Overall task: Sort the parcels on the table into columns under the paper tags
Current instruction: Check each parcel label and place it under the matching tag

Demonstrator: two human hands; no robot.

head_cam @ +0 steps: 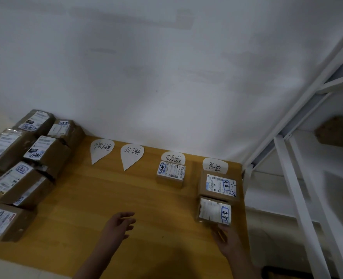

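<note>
Right hand (226, 237), grip apart, fingers flat against the small brown cardboard parcel (215, 211), which sits second below the rightmost white paper tag (215, 165) on the yellow wooden bench (106, 198). Best nudged straight, snug to the bigger brown box (219, 185) just under that tag. Left hand (119, 223) hovers, grip apart.

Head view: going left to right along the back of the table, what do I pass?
Heap of unsorted parcels → first paper tag → second paper tag → third paper tag with one parcel → fourth paper tag with larger parcel, smaller parcel → white shelf frame.
</note>
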